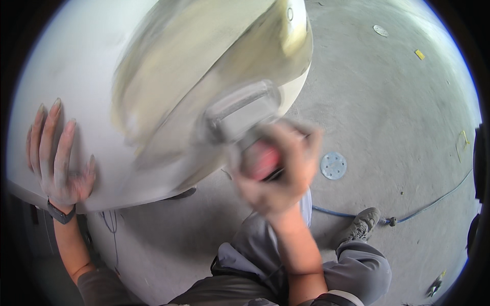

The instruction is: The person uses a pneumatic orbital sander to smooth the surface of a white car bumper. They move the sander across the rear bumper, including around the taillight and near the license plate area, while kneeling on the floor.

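Sanding block (240, 115), grey and rectangular, lies flat against the curved white body panel (102, 66), at the lower edge of a yellowish patch of filler (204, 46). The right hand (278, 171) is closed round its back end, fingers curled over something pinkish-red, perhaps the grip; both hand and block are smeared with motion blur, so the exact grip cannot be told. Left of the block, well apart from it, the left hand (56, 153) is spread flat on the panel, fingers long and slightly fanned, dusty, with a dark wristband (61, 213) below it.

As a judgement: with the block this close to the panel's lower rim, a stroke could run off the edge and round it over or gouge the filler; pressing unevenly on the curve could dig a flat. The bracing hand, on a dusty surface, could slip.

Below and right of the block, on the grey concrete floor (398, 117), lies a round pale-blue sanding disc (334, 165) with holes. A blue hose (434, 199) trails past a grey shoe (362, 224); stepping back could snag it. Farther off lie a second pale disc (380, 30) and a small yellow scrap (419, 54). No readable label shows.
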A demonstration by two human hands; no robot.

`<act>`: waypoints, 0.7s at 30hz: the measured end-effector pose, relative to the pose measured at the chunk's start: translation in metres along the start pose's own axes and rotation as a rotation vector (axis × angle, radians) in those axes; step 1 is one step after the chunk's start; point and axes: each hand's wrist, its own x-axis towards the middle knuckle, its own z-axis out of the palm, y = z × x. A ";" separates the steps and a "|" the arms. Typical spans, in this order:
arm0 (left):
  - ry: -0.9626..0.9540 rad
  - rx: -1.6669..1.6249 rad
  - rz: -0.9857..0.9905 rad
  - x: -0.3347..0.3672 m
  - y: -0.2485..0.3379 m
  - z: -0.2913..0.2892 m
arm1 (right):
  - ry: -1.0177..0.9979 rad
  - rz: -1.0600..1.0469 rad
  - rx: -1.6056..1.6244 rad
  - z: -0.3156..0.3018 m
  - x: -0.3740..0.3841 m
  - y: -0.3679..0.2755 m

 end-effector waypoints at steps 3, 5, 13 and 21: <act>-0.018 0.004 0.002 0.001 -0.002 -0.003 | -0.005 0.058 0.013 -0.004 0.002 0.011; -0.017 0.002 -0.010 0.001 0.000 -0.003 | -0.089 -0.121 0.008 0.003 -0.015 -0.005; 0.008 0.036 -0.014 -0.001 0.003 -0.002 | -0.156 -0.220 -0.073 0.041 -0.079 -0.049; 0.046 0.024 -0.032 0.002 0.007 0.002 | -0.202 -0.251 -0.089 0.035 -0.062 -0.058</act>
